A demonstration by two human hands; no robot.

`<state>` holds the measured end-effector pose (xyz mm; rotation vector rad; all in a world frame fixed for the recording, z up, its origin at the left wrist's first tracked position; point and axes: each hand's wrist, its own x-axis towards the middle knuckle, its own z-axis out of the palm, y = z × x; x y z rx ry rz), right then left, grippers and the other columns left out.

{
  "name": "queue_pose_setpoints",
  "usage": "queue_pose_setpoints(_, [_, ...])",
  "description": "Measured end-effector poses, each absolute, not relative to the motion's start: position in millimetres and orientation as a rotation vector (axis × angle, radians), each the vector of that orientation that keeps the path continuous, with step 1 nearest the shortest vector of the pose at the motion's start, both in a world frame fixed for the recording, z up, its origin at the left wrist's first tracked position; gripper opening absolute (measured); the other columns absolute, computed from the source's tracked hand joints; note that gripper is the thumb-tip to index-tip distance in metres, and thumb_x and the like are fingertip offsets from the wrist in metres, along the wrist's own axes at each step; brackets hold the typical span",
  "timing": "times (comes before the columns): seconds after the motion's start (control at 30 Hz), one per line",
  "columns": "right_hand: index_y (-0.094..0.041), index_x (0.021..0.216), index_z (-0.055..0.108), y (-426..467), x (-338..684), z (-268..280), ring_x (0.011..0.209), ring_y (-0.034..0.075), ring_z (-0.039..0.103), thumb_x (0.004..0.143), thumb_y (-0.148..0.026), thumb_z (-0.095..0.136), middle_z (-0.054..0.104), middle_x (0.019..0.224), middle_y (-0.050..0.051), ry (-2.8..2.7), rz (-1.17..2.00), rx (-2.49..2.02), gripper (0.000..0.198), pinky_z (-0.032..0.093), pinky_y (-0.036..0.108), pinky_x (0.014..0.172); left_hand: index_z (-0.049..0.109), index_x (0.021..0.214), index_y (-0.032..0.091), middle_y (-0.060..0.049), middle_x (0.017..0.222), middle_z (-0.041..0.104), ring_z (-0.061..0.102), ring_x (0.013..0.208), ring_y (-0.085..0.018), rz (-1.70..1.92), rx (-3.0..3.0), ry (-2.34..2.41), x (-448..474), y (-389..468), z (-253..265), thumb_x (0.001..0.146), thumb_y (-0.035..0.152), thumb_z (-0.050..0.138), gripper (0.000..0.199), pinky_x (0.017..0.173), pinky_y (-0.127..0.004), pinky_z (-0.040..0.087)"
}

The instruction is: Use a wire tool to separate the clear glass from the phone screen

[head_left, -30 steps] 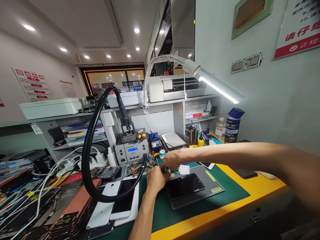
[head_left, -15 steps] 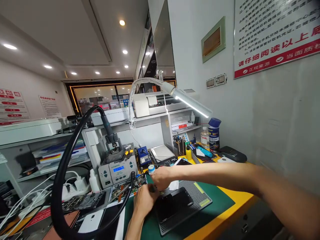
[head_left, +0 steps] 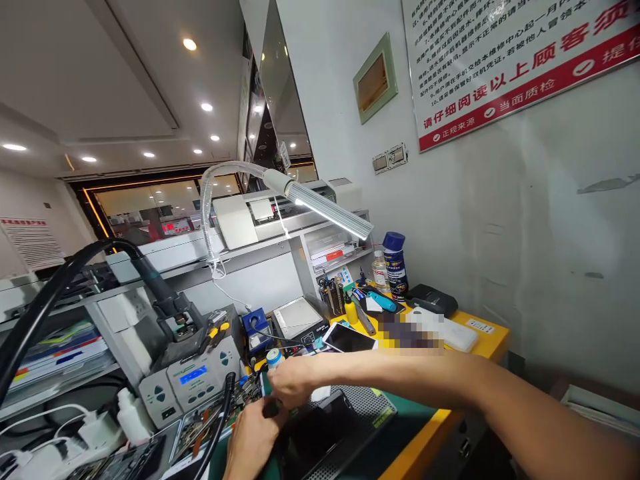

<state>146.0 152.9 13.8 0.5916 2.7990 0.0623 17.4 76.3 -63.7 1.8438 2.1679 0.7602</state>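
Note:
My left hand [head_left: 254,430] and my right hand [head_left: 291,381] meet at the left edge of a dark perforated pad [head_left: 370,400]. The fingers of both are curled closed, and whatever is pinched between them is mostly hidden. A small dark patch shows where the hands come together. Beside them on the pad lies a black phone [head_left: 315,430], partly propped or overlapping another dark piece. Just behind my right hand stands a small jar with a blue and white top [head_left: 274,358]. A white scrap [head_left: 320,394] peeks out under my right wrist.
A hot-air station [head_left: 193,377] with a thick black hose [head_left: 45,313] stands left. A lamp [head_left: 325,208] arches overhead. Behind are a white phone [head_left: 349,338], a yellow bottle [head_left: 351,310] and a spray can [head_left: 395,267]. The yellow table edge [head_left: 425,443] runs right.
The view has turned to the right and tilted, so the bench appears shifted left. My hands stay together at the pad's left edge, in nearly the same pose.

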Motion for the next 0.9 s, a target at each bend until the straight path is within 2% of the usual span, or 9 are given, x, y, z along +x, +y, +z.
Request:
queue_pose_setpoints(0.1, [-0.017,0.127,0.063,153.5,151.9,3.0,0.105,0.023,0.068,0.1,-0.035,0.064,0.066,0.126,0.01,2.868,0.056,0.601,0.033,0.06,0.043,0.087,0.071,0.09,0.016,-0.001,0.08,0.072,0.069,0.077,-0.017,0.679,1.837,2.064,17.1,77.1,-63.9,0.097,0.036,0.064,0.023,0.074,-0.033,0.056])
queue_pose_setpoints(0.23, [-0.017,0.126,0.063,150.4,153.4,-7.0,0.102,0.022,0.068,0.1,-0.037,0.063,0.066,0.124,0.01,2.943,0.032,0.71,0.033,0.06,0.042,0.086,0.071,0.09,0.015,-0.001,0.079,0.071,0.069,0.079,-0.018,0.66,1.814,2.04,17.0,77.3,-63.3,0.098,0.036,0.062,0.024,0.075,-0.033,0.055])
queue_pose_setpoints(0.47, [-0.016,0.128,0.062,131.7,155.9,-16.6,0.101,0.022,0.069,0.099,-0.035,0.064,0.066,0.123,0.01,3.022,-0.069,1.01,0.034,0.06,0.042,0.085,0.069,0.107,0.016,-0.005,0.105,0.071,0.07,0.091,-0.02,0.646,1.74,2.076,16.8,76.7,-62.4,0.097,0.037,0.065,0.023,0.08,-0.037,0.058])
queue_pose_setpoints(0.57, [-0.016,0.128,0.061,121.5,157.3,-11.1,0.103,0.023,0.068,0.1,-0.035,0.064,0.066,0.124,0.01,3.018,-0.14,1.112,0.035,0.06,0.043,0.086,0.067,0.111,0.017,-0.006,0.109,0.07,0.069,0.09,-0.019,0.706,1.699,2.036,17.9,74.3,-61.3,0.097,0.037,0.065,0.024,0.078,-0.036,0.059])
queue_pose_setpoints(0.67, [-0.016,0.127,0.062,113.0,166.9,4.4,0.102,0.022,0.069,0.1,-0.036,0.064,0.067,0.123,0.01,3.004,-0.213,1.206,0.034,0.06,0.042,0.085,0.068,0.108,0.015,0.0,0.085,0.069,0.067,0.072,-0.017,0.821,1.655,1.937,15.1,69.4,-59.3,0.095,0.049,0.063,0.037,0.067,-0.032,0.056])
queue_pose_setpoints(0.73, [-0.016,0.126,0.063,110.4,186.9,17.6,0.102,0.022,0.069,0.1,-0.037,0.064,0.067,0.123,0.009,2.997,-0.256,1.281,0.034,0.06,0.042,0.086,0.067,0.114,0.013,0.006,0.057,0.054,0.059,0.054,-0.017,0.901,1.596,1.887,9.8,65.8,-57.5,0.087,0.063,0.061,0.057,0.055,-0.029,0.046])
queue_pose_setpoints(0.77, [-0.016,0.126,0.063,110.9,202.5,24.4,0.102,0.023,0.069,0.1,-0.038,0.064,0.067,0.122,0.008,2.992,-0.272,1.331,0.034,0.06,0.042,0.086,0.066,0.118,0.012,0.009,0.049,0.046,0.053,0.047,-0.018,0.939,1.549,1.881,6.5,64.3,-56.6,0.08,0.072,0.058,0.072,0.048,-0.029,0.04])
queue_pose_setpoints(0.83, [-0.016,0.123,0.064,117.4,244.1,37.6,0.099,0.022,0.069,0.099,-0.037,0.064,0.068,0.12,0.008,2.981,-0.304,1.412,0.032,0.06,0.041,0.084,0.069,0.115,0.01,0.009,0.046,0.042,0.045,0.04,-0.017,0.999,1.456,1.898,-0.4,62.6,-55.0,0.068,0.081,0.054,0.087,0.044,-0.029,0.032])
queue_pose_setpoints(0.9, [-0.015,0.121,0.066,133.8,293.2,50.7,0.098,0.024,0.069,0.099,-0.039,0.064,0.068,0.118,0.006,2.969,-0.294,1.551,0.032,0.06,0.04,0.084,0.073,0.103,0.012,0.008,0.046,0.04,0.043,0.04,-0.017,1.048,1.391,1.936,-6.2,63.7,-53.5,0.063,0.082,0.055,0.083,0.045,-0.029,0.031])
